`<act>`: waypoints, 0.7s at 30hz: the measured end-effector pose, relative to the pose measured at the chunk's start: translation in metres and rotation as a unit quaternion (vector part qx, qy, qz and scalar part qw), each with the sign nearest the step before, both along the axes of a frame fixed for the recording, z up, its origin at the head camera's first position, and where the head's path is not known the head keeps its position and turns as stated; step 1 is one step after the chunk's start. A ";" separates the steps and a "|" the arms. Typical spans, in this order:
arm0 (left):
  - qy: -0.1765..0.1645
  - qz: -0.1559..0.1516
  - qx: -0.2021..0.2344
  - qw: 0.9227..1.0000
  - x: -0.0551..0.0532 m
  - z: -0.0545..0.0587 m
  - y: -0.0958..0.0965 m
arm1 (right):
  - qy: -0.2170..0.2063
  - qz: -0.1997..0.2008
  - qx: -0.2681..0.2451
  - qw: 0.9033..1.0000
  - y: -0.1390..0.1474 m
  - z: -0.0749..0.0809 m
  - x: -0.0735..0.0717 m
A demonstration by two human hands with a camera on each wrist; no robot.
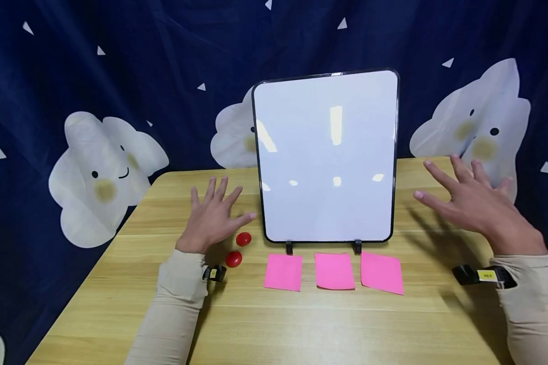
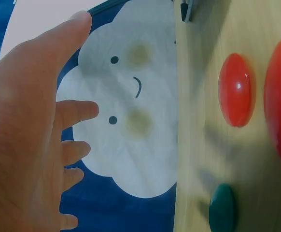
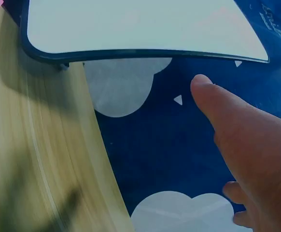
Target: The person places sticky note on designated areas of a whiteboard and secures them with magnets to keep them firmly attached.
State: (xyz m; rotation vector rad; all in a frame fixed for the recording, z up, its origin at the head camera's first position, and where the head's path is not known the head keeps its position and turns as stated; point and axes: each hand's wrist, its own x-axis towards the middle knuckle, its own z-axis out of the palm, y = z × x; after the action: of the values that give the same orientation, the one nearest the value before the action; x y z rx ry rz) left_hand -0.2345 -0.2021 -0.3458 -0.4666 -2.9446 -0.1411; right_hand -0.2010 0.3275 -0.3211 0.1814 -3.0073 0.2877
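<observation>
My left hand (image 1: 212,218) hovers over the left of the table with its fingers spread, holding nothing. Close beside its thumb lie two glossy red domed discs, one farther back (image 1: 243,239) and one nearer (image 1: 234,259). A green domed disc (image 2: 222,209) shows in the left wrist view; in the head view it is hidden by the hand. On the right, my right hand (image 1: 479,203) is raised above the table, fingers spread and holding nothing. Between the hands a black-framed whiteboard (image 1: 324,203) stands upright on small black feet (image 1: 289,248).
In front of the whiteboard three pink sticky notes, left (image 1: 283,272), middle (image 1: 335,271) and right (image 1: 381,272), lie in a row on the wooden table (image 1: 301,329). A dark blue curtain (image 1: 164,61) with white clouds hangs behind the table's back edge.
</observation>
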 end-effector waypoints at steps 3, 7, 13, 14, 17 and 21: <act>0.005 -0.008 -0.003 1.000 0.001 0.001 0.002 | -0.014 0.012 -0.007 1.000 -0.002 0.001 0.000; 0.008 -0.018 -0.002 1.000 0.001 -0.001 0.004 | -0.032 0.020 -0.011 0.999 -0.007 0.002 0.000; 0.016 -0.028 0.012 0.999 0.003 -0.003 0.006 | -0.052 0.040 -0.011 0.998 -0.014 0.001 -0.001; 0.018 -0.030 0.016 0.999 0.003 -0.003 0.006 | -0.054 0.044 -0.010 0.998 -0.015 0.001 -0.002; 0.023 -0.033 0.029 0.999 0.004 -0.003 0.008 | -0.060 0.052 -0.012 0.997 -0.019 0.002 -0.002; 0.026 -0.043 0.040 0.998 0.006 -0.003 0.012 | -0.048 0.053 -0.025 0.997 -0.026 0.002 -0.001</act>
State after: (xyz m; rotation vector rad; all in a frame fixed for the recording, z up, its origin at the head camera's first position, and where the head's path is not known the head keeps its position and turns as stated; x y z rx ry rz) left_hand -0.2285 -0.1900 -0.3490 -0.5757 -2.8577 -0.2525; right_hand -0.2023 0.3019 -0.3192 0.3316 -3.0874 0.3920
